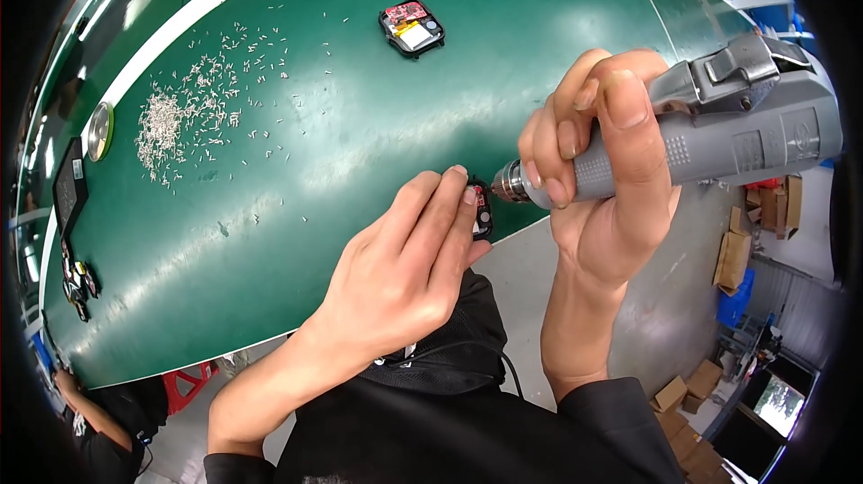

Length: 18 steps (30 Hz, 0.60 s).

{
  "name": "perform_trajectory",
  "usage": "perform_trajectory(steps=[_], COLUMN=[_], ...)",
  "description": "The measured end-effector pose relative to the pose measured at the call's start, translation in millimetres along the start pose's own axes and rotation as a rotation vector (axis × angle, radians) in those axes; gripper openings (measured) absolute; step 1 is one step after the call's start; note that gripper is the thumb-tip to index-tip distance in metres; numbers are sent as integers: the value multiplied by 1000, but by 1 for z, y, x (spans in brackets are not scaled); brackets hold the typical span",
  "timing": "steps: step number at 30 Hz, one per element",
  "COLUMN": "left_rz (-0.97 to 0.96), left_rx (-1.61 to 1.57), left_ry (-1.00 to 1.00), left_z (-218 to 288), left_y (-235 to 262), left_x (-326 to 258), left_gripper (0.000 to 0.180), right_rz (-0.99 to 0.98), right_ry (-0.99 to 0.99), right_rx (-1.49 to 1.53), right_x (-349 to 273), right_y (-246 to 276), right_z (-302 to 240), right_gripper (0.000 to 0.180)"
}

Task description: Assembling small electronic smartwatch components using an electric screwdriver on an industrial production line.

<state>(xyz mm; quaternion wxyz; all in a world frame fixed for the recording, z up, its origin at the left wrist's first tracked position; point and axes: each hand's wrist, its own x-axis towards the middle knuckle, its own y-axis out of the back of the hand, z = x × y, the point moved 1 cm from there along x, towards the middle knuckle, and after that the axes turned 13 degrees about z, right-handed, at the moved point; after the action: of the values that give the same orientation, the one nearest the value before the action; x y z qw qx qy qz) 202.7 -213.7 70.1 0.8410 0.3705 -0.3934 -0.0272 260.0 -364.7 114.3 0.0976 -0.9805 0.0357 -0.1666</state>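
My right hand (634, 165) is wrapped round a grey electric screwdriver (751, 133) with a metal hanging clip at its back end. Its metal nose points left at a small black device housing (484, 219) with a red circuit board, by the table's near edge. Whether the bit touches a screw is too small to tell. With fingers pressed together, my left hand (395, 255) grips that housing and covers much of it. Farther off lies a second open black housing (412, 27) showing a red board and a white battery-like block.
Small silvery screws (164, 129) lie heaped and scattered on the green tabletop (360, 115). At its left edge are a round tin (100, 132), a black flat case (69, 186) and dark small parts (81, 282). A co-worker's arm (94, 412) shows lower left; cardboard boxes (733, 259) stand right.
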Motion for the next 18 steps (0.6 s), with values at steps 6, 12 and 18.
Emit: perform_trajectory(steps=[6,12,18], left_rz=[21,35,44], left_rx=[-1,-14,-20], left_ry=[4,11,9], left_z=[0,0,1], left_y=[-1,0,1], left_x=[-2,0,0], left_gripper=[46,44,44], right_rz=[-63,1,-32], right_ry=[94,69,48], right_rx=[-117,-55,-20], right_x=[-3,-1,-1], right_y=[-2,-2,-1], right_z=[-6,-8,-10], right_gripper=[22,21,20])
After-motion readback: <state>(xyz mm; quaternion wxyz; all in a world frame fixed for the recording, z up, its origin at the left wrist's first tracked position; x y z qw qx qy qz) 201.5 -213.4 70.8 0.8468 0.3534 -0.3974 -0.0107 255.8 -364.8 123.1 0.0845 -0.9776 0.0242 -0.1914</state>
